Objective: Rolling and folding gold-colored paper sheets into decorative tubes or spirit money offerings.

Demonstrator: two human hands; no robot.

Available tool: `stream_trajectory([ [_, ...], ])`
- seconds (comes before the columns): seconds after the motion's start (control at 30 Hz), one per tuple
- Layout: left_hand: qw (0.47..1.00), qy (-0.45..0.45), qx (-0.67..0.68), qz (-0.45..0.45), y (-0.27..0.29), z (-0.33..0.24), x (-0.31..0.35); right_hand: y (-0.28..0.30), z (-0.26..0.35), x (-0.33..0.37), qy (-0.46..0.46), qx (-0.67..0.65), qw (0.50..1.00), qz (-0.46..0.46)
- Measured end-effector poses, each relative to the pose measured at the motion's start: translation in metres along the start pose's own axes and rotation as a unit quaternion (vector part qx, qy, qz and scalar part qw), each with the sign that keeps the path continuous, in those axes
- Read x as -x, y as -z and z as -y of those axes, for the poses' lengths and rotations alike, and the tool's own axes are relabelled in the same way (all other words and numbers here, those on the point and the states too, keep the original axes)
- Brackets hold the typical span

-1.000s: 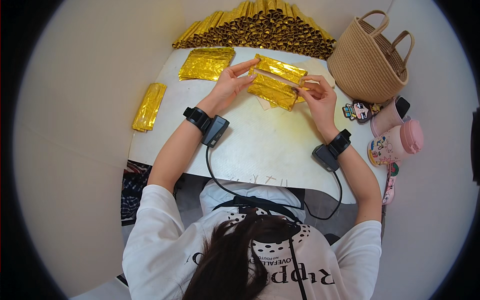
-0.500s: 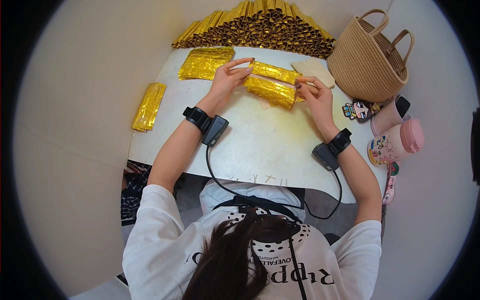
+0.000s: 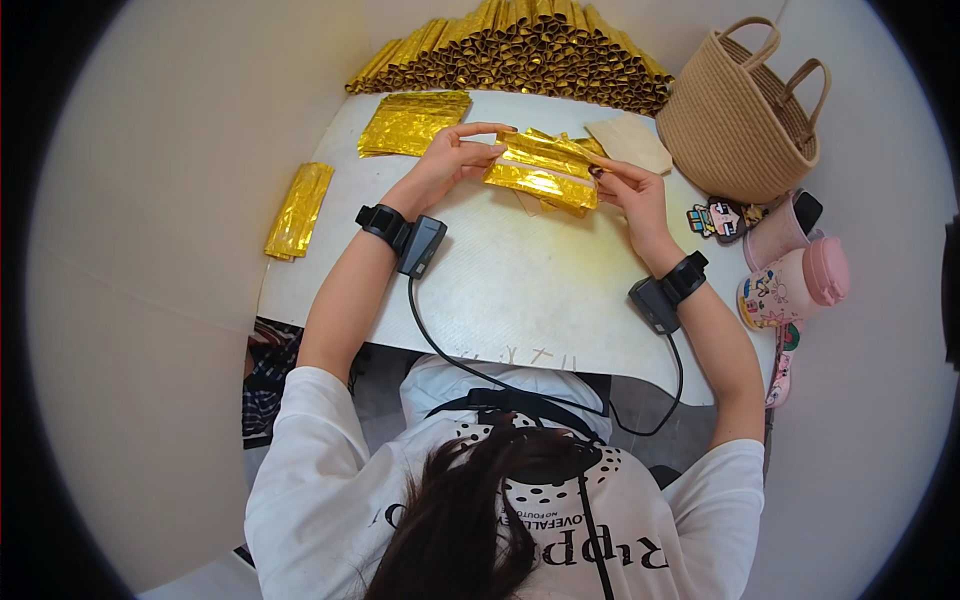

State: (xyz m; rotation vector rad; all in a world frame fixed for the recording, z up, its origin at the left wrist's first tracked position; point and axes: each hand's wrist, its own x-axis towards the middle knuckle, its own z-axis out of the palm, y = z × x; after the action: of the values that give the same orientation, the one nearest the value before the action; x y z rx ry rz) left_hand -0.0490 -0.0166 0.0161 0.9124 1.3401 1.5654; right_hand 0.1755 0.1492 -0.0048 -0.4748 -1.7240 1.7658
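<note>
A sheet of shiny gold foil paper [image 3: 540,182] is stretched between my hands over the far middle of the table, with a pale strip showing along it. My left hand [image 3: 455,163] pinches its left end between thumb and fingers. At the right end, my right hand [image 3: 632,197] grips the paper with thumb and fingertips. More gold and beige paper lies partly hidden beneath it. Beyond my left hand is a flat stack of gold foil sheets [image 3: 408,124]. A narrow pile of folded gold foil strips [image 3: 298,212] rests at the table's left edge.
Rolled gold tubes [image 3: 520,62] form a heap along the back. A woven basket [image 3: 735,125] stands at the far right, near a beige sheet [image 3: 632,146]. Along the right edge are a cartoon figure [image 3: 716,219], a cup [image 3: 772,241] and a pink-lidded bottle [image 3: 780,293].
The gold foil paper has tilted and its two edges sit differently, with a narrower pale gap between them. Both hands keep hold of its ends; my left forearm has shifted slightly left.
</note>
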Motion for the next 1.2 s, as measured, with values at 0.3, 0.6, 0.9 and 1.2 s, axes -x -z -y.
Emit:
stream_trajectory([
  [0.3,1.0,0.014,0.017,0.002,0.017,0.015,-0.009,0.001,-0.004,-0.003,-0.025,-0.036,0.999,0.029],
  [0.6,1.0,-0.015,-0.002,0.01,0.007,0.012,-0.009,0.003,-0.003,-0.002,-0.041,0.002,0.998,0.055],
  [0.9,0.999,-0.014,0.022,-0.042,0.004,0.013,-0.01,-0.002,0.0,-0.002,-0.037,-0.002,0.997,0.07],
  [1.2,0.998,-0.006,-0.032,0.049,-0.001,0.001,-0.001,-0.003,0.003,0.0,-0.025,-0.012,1.0,0.014],
])
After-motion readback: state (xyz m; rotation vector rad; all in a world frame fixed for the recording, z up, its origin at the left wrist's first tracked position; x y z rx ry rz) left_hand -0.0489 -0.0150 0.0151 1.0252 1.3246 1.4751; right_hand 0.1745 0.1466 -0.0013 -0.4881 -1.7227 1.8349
